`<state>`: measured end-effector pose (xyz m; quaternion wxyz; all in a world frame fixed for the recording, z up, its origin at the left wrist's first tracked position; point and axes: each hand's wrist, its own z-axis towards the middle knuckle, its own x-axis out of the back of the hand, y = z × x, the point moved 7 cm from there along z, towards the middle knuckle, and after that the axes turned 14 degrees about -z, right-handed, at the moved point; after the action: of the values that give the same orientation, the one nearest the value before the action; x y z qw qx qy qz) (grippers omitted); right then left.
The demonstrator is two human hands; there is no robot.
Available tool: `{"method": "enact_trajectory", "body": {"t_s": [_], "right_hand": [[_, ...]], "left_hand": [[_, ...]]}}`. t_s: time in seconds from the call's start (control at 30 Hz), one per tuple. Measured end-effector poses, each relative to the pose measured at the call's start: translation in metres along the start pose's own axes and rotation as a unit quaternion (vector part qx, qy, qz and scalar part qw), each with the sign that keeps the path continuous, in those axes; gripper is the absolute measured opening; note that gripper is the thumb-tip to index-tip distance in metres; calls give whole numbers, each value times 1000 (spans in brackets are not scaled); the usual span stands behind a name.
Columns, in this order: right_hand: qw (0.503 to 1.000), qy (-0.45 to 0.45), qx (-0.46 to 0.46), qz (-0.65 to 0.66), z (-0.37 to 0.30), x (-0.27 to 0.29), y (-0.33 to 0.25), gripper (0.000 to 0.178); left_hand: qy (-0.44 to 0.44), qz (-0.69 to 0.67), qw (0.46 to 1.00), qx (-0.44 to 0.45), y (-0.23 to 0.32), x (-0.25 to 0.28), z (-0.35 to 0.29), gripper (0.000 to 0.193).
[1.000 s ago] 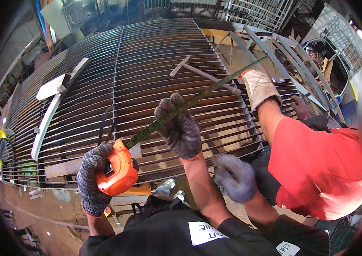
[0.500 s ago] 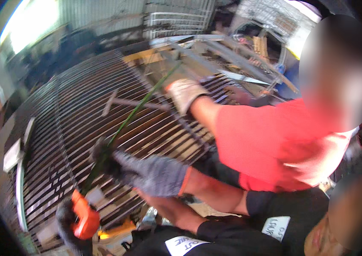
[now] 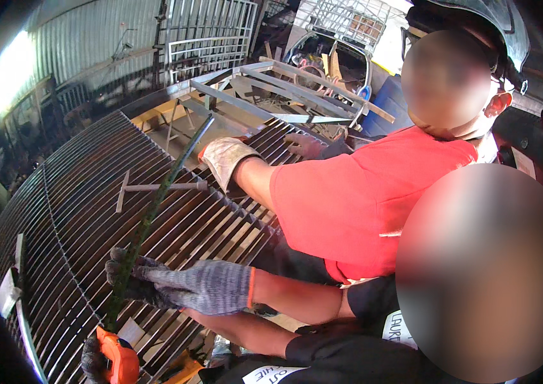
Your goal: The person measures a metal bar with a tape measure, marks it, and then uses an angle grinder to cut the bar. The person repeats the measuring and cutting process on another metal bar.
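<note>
At the lower left, my left hand (image 3: 94, 360), in a dark glove, is closed around the orange case of a tape measure (image 3: 120, 361). Its narrow greenish blade (image 3: 162, 187) runs up and away over a slatted metal panel (image 3: 60, 192). A grey glove with an orange cuff (image 3: 211, 286), apparently my right hand, has its dark fingers closed on the blade. Another bare forearm (image 3: 246, 329) lies under that arm, its hand hidden; whose it is stays unclear. Farther off, a red-shirted person's pale glove (image 3: 223, 160) is beside the blade near its far end.
A T-shaped metal piece (image 3: 164, 187) lies on the slats. Behind are a metal frame (image 3: 284, 86), a white barred gate (image 3: 211, 38) and a blue barrel (image 3: 392, 102). The red-shirted person (image 3: 348, 198) and another person (image 3: 486, 275) are close on the right.
The view has steadied and most of the scene sits farther left. The tape's blade now curves slightly and its far end shows lower. My left hand still holds the case.
</note>
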<state>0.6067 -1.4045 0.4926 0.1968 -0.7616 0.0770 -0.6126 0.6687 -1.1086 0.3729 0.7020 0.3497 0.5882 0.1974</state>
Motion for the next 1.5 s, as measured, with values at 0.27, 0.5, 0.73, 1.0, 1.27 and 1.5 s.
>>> {"method": "enact_trajectory", "body": {"t_s": [0.27, 0.5, 0.73, 1.0, 1.27, 1.5], "right_hand": [[851, 88, 102, 508, -9, -96, 47, 40], [572, 86, 229, 783, 118, -94, 7, 42], [473, 26, 251, 844, 117, -83, -10, 49], [458, 58, 259, 849, 125, -95, -7, 49], [380, 58, 265, 884, 126, -98, -5, 47], [337, 73, 246, 906, 129, -104, -14, 46]], "left_hand": [[-4, -87, 996, -11, -7, -3, 1, 41], [23, 92, 991, -92, -6, -31, -6, 35], [45, 6, 996, -82, 9, -62, -18, 29], [30, 116, 979, -166, 14, -82, -38, 20], [26, 241, 945, -221, 3, -66, -49, 17], [98, 50, 983, -147, -3, -63, -53, 27]]}}
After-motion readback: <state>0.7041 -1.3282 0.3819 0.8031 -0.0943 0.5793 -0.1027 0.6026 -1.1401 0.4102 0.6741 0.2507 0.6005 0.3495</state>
